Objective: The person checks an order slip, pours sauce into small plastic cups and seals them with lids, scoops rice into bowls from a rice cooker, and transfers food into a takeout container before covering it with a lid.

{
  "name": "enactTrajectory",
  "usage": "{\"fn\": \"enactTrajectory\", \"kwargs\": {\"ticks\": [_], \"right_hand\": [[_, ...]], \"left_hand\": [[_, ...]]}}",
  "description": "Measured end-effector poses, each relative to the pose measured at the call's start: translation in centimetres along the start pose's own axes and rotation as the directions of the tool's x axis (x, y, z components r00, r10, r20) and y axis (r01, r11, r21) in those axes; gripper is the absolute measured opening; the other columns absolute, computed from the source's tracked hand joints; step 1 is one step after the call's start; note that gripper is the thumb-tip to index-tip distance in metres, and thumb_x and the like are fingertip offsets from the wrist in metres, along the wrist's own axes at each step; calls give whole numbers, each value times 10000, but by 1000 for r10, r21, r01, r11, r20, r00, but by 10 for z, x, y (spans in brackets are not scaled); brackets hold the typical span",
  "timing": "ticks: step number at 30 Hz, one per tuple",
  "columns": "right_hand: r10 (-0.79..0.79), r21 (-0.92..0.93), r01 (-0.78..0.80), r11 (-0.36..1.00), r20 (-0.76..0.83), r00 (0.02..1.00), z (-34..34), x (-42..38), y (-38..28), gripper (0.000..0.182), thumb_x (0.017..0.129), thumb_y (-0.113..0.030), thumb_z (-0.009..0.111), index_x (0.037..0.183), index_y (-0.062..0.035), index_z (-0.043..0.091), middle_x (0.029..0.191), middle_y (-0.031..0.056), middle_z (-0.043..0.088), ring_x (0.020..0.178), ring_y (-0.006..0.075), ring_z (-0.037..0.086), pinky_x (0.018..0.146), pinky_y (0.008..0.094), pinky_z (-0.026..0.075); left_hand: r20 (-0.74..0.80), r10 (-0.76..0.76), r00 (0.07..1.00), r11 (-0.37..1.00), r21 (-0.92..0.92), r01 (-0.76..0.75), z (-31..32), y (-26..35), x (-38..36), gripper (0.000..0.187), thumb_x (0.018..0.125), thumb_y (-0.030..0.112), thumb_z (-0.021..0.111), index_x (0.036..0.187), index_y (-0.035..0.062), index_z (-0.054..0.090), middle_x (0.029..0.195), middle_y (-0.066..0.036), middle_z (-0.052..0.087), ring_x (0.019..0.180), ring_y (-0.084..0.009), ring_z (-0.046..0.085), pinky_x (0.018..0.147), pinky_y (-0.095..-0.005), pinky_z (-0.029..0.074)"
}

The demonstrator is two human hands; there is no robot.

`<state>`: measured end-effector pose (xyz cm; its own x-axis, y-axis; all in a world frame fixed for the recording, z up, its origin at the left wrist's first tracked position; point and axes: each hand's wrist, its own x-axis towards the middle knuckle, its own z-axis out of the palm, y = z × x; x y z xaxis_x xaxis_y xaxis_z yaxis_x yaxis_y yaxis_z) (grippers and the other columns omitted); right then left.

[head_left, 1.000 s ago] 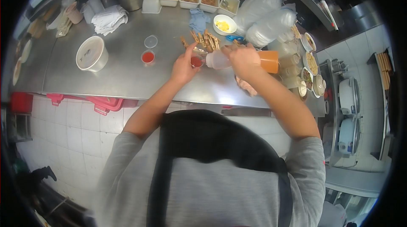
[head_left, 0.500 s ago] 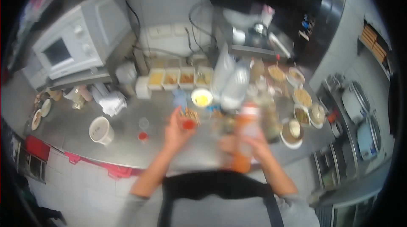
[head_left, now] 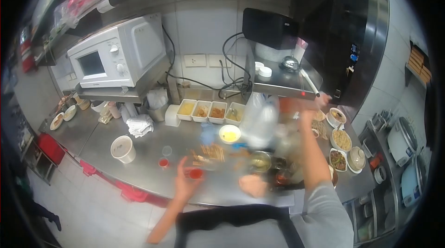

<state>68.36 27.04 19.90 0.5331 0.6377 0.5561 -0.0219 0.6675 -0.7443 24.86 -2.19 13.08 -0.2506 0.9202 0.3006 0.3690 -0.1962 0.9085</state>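
My left hand is closed around a small clear cup of red sauce, held above the front of the steel counter. My right arm reaches across to the back right. My right hand, smeared by motion, is against a blurred orange-red bottle, its fingers hard to make out. Another small cup of red sauce stands on the counter left of my left hand, near a clear round lid. Wooden sticks lie just beyond my left hand.
A white tub stands at left. White trays of toppings line the back, near a bowl with yellow contents. Plated noodles and other dishes are at right. A microwave sits above. A blurred tan shape is near the front edge.
My right hand has moved from the front of the counter to the back right, along with the orange bottle. My left hand still holds its sauce cup. The view has tilted upward.
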Motion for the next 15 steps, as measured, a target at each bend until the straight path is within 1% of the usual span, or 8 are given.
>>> {"fn": "enactTrajectory", "kwargs": {"ticks": [3,6,8,9,10,12,14,15], "right_hand": [[7,-590,102,801,179,984,16,-1,26,519,669,-178,753,1093,21,533,1010,167,604,942,294,594,828,385,476],[-79,-574,232,785,278,957,24,-14,38,604,658,-307,728,1109,44,535,1027,248,609,995,359,589,860,417,459],[191,-809,48,586,196,962,24,-33,9,593,653,-286,713,1125,25,536,1048,252,612,1016,373,586,853,403,465],[106,-854,121,506,200,974,21,-31,19,598,627,-252,713,1137,10,539,1019,222,627,973,358,604,841,395,471],[195,-821,69,566,214,957,25,-43,-15,634,598,-239,722,1145,20,533,981,204,636,921,333,617,815,405,479],[-290,-605,373,703,234,928,19,-68,-24,424,720,-151,674,1084,18,537,1011,148,607,922,240,573,838,342,448],[-109,-300,168,939,202,973,44,-158,-95,220,846,-85,594,1048,-13,546,1014,90,578,939,177,533,849,301,428],[-38,-212,109,971,313,949,44,-202,-97,138,904,-94,557,1032,-42,559,941,37,572,860,114,534,780,271,449]], "left_hand": [[-13,-18,1000,1000,14,18,-5,-2,-4,913,633,-28,777,1374,78,253,974,-99,616,899,-177,608,844,-304,471],[-1,41,999,999,-6,-41,-7,-6,-1,901,648,-12,774,1377,80,252,979,-92,616,894,-175,601,842,-304,466],[3,45,999,998,33,-45,-11,5,0,887,666,7,769,1382,88,253,994,-86,619,907,-175,597,852,-306,460],[11,30,999,996,86,-31,-15,19,3,878,677,18,765,1386,95,253,1005,-82,621,921,-175,595,863,-308,456],[21,28,999,995,94,-30,-18,22,5,874,682,23,762,1389,103,254,1017,-80,622,942,-177,594,880,-311,452],[33,17,999,999,45,-19,-22,26,10,875,684,21,756,1393,117,252,1032,-80,623,978,-182,593,908,-316,445],[45,16,999,1000,-7,-16,-28,29,13,883,679,11,753,1396,122,249,1037,-84,622,994,-188,592,918,-323,446],[59,24,998,1000,-3,-24,-32,29,15,885,678,8,752,1396,123,248,1039,-85,622,997,-190,592,916,-327,450]]}}
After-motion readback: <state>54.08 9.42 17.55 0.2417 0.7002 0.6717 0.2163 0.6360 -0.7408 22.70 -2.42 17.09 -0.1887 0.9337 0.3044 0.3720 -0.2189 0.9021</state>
